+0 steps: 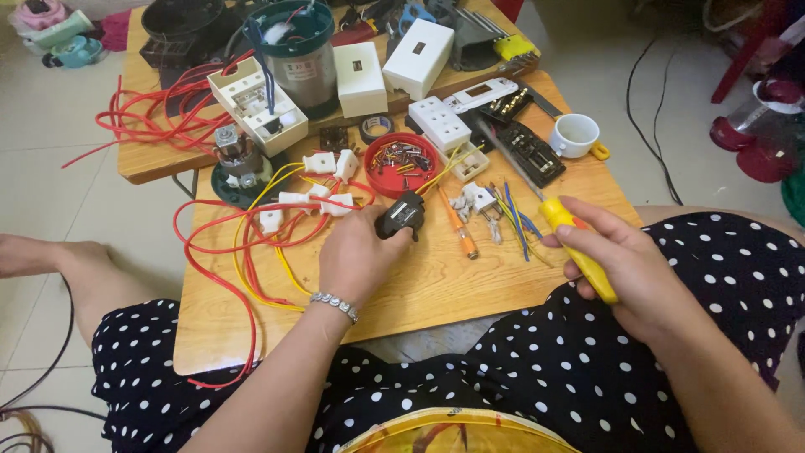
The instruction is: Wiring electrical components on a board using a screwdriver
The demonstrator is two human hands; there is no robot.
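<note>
1. left hand (356,256): closed round black plug (401,216), held just above the table (419,285).
2. plug: small, glossy black, blocky, partly hidden by fingers.
3. right hand (625,268): gripping yellow screwdriver (579,249), shaft angled up-left.
4. red dish (401,164) of screws just beyond plug.

Black plug (400,216), yellow screwdriver handle (580,251)

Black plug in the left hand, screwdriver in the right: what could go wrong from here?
1. The left hand grips the black plug above looped red and yellow wires; a sleeve or wrist could snag them.
2. The yellow screwdriver in the right hand has its shaft lying near the red dish of screws; a swing might knock it.
</note>
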